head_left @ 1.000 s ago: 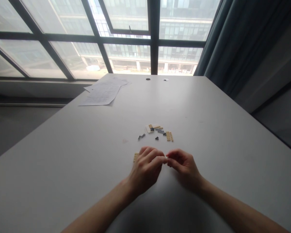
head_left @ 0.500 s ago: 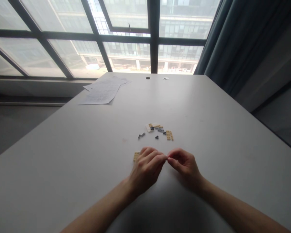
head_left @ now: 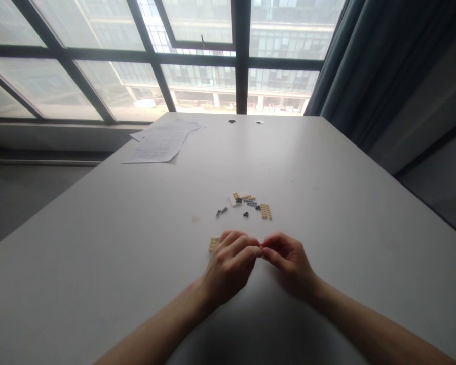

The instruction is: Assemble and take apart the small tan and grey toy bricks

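The left hand (head_left: pixel 232 258) and right hand (head_left: pixel 288 257) meet at the fingertips; I cannot tell what the grip pinches. A tan brick (head_left: pixel 212 245) peeks out left of it, and a dark brick (head_left: pixel 245 215) sits ahead. Squeezing too hard might pop a tiny piece out; a left-hand slip could bump the tan brick.

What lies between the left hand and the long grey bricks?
In the head view, a small dark piece lies on the white table between the left hand and the long grey bricks.
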`<state>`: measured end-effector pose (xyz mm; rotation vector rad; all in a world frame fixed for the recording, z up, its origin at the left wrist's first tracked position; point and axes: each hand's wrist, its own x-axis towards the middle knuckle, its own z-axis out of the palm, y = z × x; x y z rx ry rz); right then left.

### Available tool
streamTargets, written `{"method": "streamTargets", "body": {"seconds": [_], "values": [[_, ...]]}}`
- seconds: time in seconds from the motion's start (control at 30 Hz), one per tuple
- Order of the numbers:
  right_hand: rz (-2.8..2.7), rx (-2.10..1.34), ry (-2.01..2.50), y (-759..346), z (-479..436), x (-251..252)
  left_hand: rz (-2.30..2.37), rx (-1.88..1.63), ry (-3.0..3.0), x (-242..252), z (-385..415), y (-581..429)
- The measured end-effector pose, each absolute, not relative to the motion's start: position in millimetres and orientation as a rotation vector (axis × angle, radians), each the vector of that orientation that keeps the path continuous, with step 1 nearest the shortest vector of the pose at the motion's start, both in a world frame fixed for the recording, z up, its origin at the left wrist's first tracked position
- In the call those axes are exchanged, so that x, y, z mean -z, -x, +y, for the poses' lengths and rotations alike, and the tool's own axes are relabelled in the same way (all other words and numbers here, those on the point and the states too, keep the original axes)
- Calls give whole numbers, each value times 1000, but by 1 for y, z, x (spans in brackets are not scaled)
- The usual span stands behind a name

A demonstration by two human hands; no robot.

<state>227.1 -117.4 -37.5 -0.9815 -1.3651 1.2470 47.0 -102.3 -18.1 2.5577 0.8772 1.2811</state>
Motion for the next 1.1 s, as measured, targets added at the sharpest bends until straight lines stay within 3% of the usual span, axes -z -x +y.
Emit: {"method": "streamTargets", "body": {"seconds": [1.1], "values": [[-1429, -1110, 1040, -226, -117, 39, 874, -1214, -2642, 18, -103, -48]]}}
